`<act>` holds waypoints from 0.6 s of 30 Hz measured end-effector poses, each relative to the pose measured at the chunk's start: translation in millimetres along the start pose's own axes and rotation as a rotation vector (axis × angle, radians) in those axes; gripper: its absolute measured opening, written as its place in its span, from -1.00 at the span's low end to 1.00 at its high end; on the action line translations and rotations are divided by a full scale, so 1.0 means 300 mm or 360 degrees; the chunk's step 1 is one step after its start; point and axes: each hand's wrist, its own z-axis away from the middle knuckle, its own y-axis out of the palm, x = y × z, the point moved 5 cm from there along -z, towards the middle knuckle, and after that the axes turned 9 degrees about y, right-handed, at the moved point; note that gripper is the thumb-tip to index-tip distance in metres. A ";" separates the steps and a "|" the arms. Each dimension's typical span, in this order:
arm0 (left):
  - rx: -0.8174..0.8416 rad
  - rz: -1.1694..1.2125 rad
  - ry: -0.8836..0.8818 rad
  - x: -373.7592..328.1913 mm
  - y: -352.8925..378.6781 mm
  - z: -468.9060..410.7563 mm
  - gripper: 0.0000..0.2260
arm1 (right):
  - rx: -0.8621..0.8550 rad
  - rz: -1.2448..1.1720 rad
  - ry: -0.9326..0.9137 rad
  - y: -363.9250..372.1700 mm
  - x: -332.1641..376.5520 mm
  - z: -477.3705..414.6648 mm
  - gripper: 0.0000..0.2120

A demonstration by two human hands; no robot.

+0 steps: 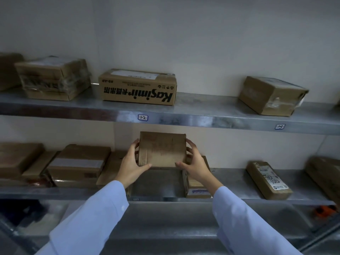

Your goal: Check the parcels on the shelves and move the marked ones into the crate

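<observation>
I hold the small brown parcel (161, 150) between my two hands, in front of the gap between the lower shelf (156, 183) and the upper shelf (202, 107). My left hand (131, 162) grasps its left edge, with the thumb at the bottom corner and the fingers curled round the side. My right hand (195, 162) clasps its right edge the same way. Its broad, plain face is turned toward me, and I can make out no mark on it. Well left of my left hand and above it, a tape-wrapped box (53, 79) sits on the upper shelf. Just beside that hand, on the lower shelf, lies a flat parcel with a pale label (79, 164), close against its neighbours. Straight above both hands stands the Kasimir box (138, 87), its print upside down. Under my right wrist a narrow parcel (196, 188) lies on the lower shelf, partly hidden by the hand. Further right of that hand lies a long labelled parcel (268, 180), and above it on the upper shelf sits an angled taped box (272, 95).
</observation>
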 end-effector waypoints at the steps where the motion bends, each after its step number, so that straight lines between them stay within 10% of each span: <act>1: 0.0004 0.0007 -0.0020 0.001 -0.002 0.000 -0.15 | 0.0010 -0.0007 0.0007 -0.002 0.003 0.002 -0.13; 18: -0.0051 0.0047 -0.0116 -0.041 -0.035 0.014 -0.31 | -0.0082 0.0069 0.0056 -0.024 0.053 0.027 -0.26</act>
